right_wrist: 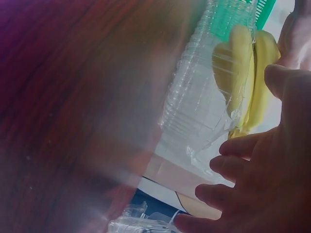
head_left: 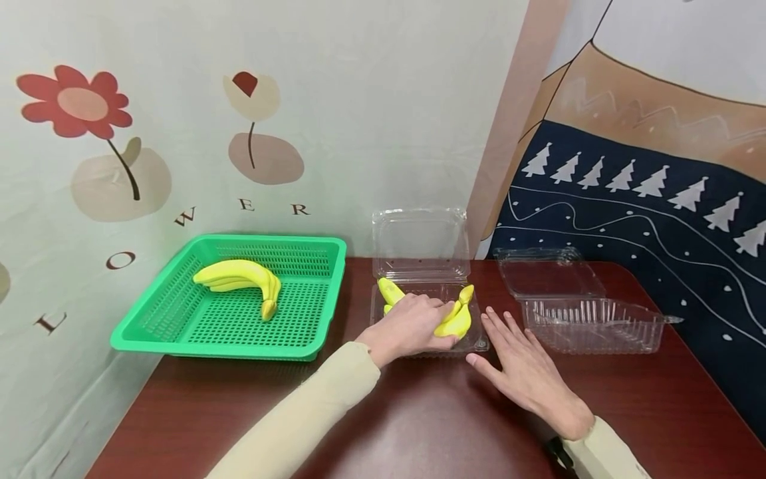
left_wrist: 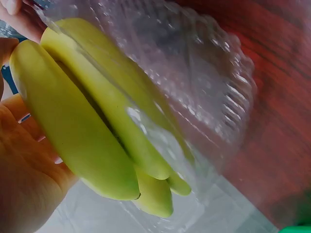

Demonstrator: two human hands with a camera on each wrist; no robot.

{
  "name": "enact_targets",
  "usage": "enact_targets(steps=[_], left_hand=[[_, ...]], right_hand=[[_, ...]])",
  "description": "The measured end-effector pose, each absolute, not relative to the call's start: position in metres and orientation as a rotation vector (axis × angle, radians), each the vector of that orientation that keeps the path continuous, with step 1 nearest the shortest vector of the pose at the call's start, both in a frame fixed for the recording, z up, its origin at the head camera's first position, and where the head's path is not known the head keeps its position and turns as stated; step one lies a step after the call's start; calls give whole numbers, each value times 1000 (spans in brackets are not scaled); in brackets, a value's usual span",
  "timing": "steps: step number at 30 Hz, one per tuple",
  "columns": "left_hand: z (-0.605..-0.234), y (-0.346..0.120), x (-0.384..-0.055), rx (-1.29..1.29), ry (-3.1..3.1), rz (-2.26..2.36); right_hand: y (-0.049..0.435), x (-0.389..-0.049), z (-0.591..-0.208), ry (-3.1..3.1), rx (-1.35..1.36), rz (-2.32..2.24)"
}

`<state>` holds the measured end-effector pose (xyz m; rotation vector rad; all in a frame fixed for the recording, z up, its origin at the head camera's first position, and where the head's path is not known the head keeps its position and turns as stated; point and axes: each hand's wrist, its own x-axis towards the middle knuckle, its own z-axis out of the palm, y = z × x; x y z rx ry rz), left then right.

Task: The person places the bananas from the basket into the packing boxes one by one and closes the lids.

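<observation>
A yellow bunch of bananas (head_left: 457,322) sits in the base of a clear plastic clamshell box (head_left: 421,243), whose lid stands raised at the back. My left hand (head_left: 413,324) reaches over the bunch and grips it near the stem end. In the left wrist view the bananas (left_wrist: 77,121) lie partly behind the box's clear wall (left_wrist: 214,73). My right hand (head_left: 529,366) is beside the box's right front corner, fingers straight and spread, holding nothing. The right wrist view shows its fingertips close to the box (right_wrist: 187,77); contact is hard to tell.
A green plastic basket (head_left: 317,349) stands at the left with another bunch of bananas (head_left: 239,271) in it. On the right rests a second clear clamshell box (head_left: 598,329), lid open. A printed cloth (head_left: 371,100) hangs behind the dark red table (head_left: 431,426).
</observation>
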<state>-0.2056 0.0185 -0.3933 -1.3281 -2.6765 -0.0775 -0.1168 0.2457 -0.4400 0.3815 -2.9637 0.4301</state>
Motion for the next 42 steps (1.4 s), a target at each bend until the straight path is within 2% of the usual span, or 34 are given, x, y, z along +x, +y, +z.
enact_targets(steps=[30,37,42], left_hand=[[-411,18,-215,-1381,-2778,-223],[-408,13,-205,-1302,-2833,-285],[-401,-5,-195,-1139,-2802,-594]], right_hand=[[244,-116,-441,-2947,433,398],[244,-119,-436,-2946,431,411],[243,-127,-429,-2950,412,487]])
